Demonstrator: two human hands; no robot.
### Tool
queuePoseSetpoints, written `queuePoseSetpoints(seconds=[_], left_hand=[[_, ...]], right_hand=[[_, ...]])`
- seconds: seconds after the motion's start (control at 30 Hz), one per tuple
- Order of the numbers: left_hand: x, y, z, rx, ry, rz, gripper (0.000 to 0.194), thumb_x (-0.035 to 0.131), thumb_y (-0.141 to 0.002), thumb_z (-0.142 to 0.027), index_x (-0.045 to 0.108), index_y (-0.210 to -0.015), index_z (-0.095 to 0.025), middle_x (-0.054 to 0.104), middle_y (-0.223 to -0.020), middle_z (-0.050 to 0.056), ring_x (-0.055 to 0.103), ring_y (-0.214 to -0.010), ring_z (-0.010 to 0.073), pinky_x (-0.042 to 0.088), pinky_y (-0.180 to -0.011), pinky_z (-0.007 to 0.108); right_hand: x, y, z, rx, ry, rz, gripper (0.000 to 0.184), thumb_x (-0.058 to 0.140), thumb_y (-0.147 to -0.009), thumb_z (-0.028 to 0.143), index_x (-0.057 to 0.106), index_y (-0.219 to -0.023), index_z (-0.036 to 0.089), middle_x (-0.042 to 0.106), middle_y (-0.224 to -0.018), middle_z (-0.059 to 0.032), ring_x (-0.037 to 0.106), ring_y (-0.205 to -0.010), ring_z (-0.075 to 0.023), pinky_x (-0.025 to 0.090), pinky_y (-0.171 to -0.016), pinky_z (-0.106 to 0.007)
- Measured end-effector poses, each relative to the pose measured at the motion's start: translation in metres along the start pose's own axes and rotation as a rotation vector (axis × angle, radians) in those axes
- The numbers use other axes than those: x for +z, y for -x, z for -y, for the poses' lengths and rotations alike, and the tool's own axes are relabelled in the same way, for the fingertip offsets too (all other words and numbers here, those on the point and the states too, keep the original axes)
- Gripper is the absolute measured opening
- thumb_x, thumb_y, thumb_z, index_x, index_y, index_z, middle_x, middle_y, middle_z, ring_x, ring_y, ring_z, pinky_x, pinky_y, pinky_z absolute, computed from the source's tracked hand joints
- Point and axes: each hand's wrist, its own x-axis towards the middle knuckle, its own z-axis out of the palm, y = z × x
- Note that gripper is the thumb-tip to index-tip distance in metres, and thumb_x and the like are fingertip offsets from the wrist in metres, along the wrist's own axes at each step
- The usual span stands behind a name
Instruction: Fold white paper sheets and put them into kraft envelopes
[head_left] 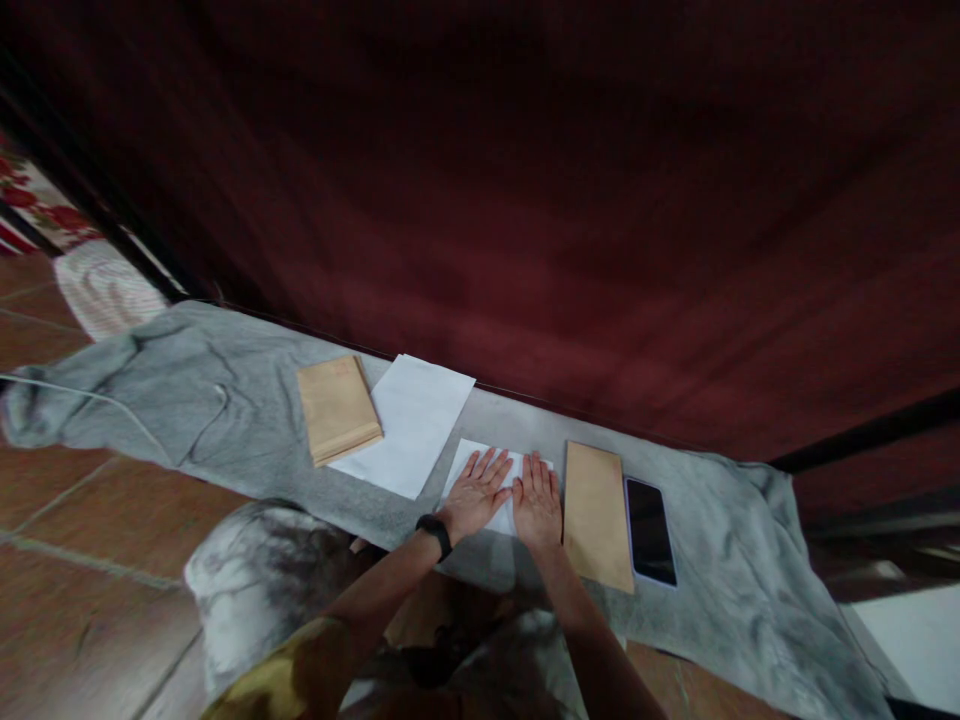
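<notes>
A dark red curtain (480, 200) hangs across the far side, with a dark bar (75, 165) slanting at its left and another dark bar (877, 435) at the right. A rumpled grey cloth (735, 560) spreads from left to right below it. A phone (651, 530), its screen dark, lies on the cloth toward the right. A pale cable (120, 403) trails over the left end. Beyond that end sit a pale striped fabric (109, 290) and red-patterned fabric (45, 205); brown floor tiles (67, 500) show near left.

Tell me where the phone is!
In the head view, the phone lies on the gray cloth, right of the long brown paper, which sits between it and the right hand.
</notes>
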Motion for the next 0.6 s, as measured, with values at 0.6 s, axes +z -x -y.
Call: queuePoseSetpoints(seconds=[0.6], left_hand=[[-0.027, 0.067, 0.0, 0.294, 0.126, 0.147, 0.06, 0.041, -0.1, -0.052, 0.028, -0.154, -0.028, 0.035, -0.159, 0.002, 0.024, -0.149, 0.019, 0.014, -0.123, 0.042]], right_hand=[[-0.015, -0.003, 0.004, 0.007, 0.025, 0.065, 0.055, 0.02, -0.103, 0.032, 0.036, -0.15, 0.007, 0.033, -0.157, -0.0168, 0.032, -0.146, -0.0287, 0.02, -0.119, -0.053]])
